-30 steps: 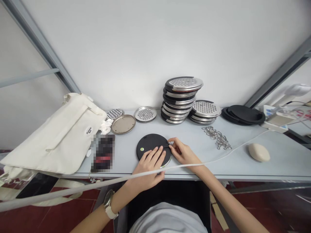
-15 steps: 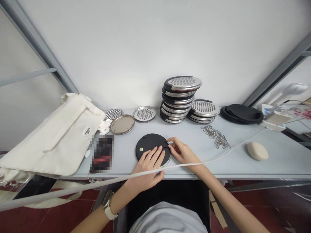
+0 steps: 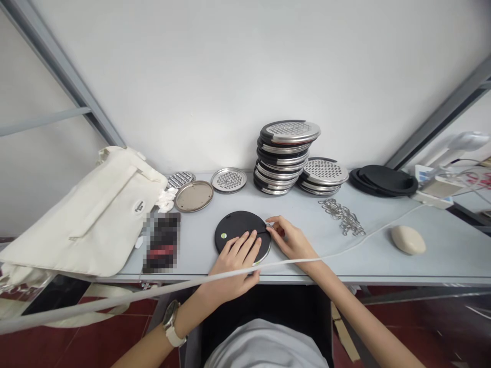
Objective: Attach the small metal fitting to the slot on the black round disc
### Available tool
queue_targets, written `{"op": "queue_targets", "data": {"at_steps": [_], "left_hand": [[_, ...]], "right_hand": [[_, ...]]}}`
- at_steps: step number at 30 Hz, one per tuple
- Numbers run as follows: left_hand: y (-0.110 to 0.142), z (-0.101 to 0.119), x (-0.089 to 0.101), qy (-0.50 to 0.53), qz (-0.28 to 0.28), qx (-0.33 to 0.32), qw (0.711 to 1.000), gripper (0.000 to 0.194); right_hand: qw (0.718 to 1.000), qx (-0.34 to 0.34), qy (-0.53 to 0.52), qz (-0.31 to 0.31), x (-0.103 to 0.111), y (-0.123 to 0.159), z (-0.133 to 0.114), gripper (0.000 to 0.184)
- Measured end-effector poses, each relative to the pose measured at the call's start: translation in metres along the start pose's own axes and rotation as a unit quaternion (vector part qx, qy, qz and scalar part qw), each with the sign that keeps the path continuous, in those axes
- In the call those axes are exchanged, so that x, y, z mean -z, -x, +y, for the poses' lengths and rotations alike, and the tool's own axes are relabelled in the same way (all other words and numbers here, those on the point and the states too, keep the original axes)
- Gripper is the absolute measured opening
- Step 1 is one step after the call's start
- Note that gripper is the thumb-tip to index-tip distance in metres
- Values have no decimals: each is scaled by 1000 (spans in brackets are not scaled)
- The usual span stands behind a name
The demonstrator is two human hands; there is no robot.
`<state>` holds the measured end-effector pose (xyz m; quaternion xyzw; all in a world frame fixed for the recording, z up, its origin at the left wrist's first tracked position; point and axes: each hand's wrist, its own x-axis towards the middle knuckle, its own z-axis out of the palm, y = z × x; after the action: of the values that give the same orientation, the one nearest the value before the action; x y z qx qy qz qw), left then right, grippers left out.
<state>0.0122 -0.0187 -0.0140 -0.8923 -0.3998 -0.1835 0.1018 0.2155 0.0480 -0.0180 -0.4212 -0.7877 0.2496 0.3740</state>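
A round black disc (image 3: 238,223) with a small green-and-white sticker lies on the table before me. My left hand (image 3: 233,266) rests flat across its near part, fingers stretched out. At the disc's right edge, my right hand (image 3: 289,239) pinches a small metal clip (image 3: 269,226) between thumb and forefinger; the fingertips partly cover it. Similar wire clips (image 3: 343,217) lie in a loose pile to the right of that hand. Behind the disc are a perforated metal grater plate (image 3: 229,180) and a plain metal disc (image 3: 194,196).
A tall stack of grater discs (image 3: 286,157) stands by the wall, beside a lower stack (image 3: 325,173). Black lids (image 3: 383,180) and a pale rounded object (image 3: 408,239) are at right. A white bag (image 3: 88,220) lies left. A white cable (image 3: 330,254) crosses in front.
The fingers of my right hand have shifted slightly at the disc's edge, with the clip turned a little. My left hand stays flat on the disc.
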Motion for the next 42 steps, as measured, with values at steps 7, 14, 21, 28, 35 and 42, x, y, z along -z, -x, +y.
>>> {"op": "queue_targets", "data": {"at_steps": [7,14,21,28,35,42], "left_hand": [[1,0,0,4,-7,-2,1000,56],[0,0,0,4,-11,0,1000,56],[0,0,0,6,-9,-1,1000,56],[0,0,-1,5,-10,-1,1000,57],[0,0,1,6,-1,-2,1000,56],[0,1,1,6,-2,2,1000,55]], "right_hand": [[999,33,16,16,2,-1,-3,15],[995,66,75,26,3,-2,0,15],[991,49,114,53,3,-1,4,9],[991,22,113,67,4,-1,-1,9],[998,-40,21,43,4,1,-2,9],[1000,-7,3,20,2,0,-3,11]]}}
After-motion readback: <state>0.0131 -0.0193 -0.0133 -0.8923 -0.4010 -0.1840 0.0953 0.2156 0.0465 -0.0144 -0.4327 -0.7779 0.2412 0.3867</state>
